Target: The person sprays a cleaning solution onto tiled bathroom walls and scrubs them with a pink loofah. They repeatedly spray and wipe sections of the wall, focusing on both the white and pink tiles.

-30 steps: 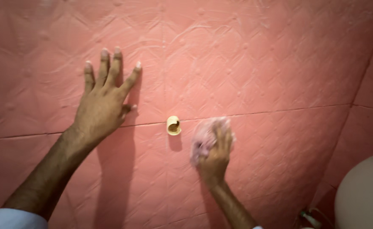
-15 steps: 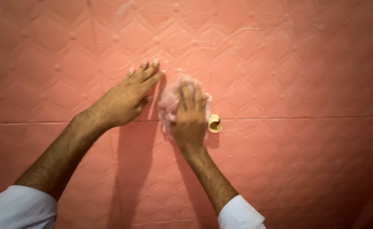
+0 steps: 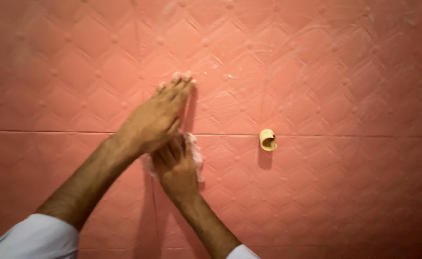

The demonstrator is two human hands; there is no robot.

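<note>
**Hands crossed on a pink tiled wall, pad pressed beneath the right palm**

Tiles of salmon pink with a raised diamond pattern and small studs fill the whole view, and a grout line (image 3: pixel 345 135) runs level across the wall (image 3: pixel 340 72) at mid-height. The left hand (image 3: pixel 156 117) lies flat and open on the tile, fingers together and pointing to about one o'clock, holding nothing; placed that way it looks to be bracing the person against the wall. Its forearm comes up from seven o'clock out of a white sleeve (image 3: pixel 33 237).

The right hand (image 3: pixel 175 168) sits just below and partly under the left, at about five o'clock from it, palm to the wall. It is closed down over a pale pink scrubbing pad (image 3: pixel 195 154), of which only a frayed edge shows at the hand's right side and a sliver at its left; whether it is a sponge or a bunched cloth is hard to tell from this blurred view. The pad is pressed on the tile right at the grout line, pinned by the fingers so that it stays flat to the surface.

Well apart at three o'clock from the hands, a short cream pipe stub (image 3: pixel 267 139) sticks out of the wall on that same grout line, its open end facing outward and its shadow falling below it.
</note>
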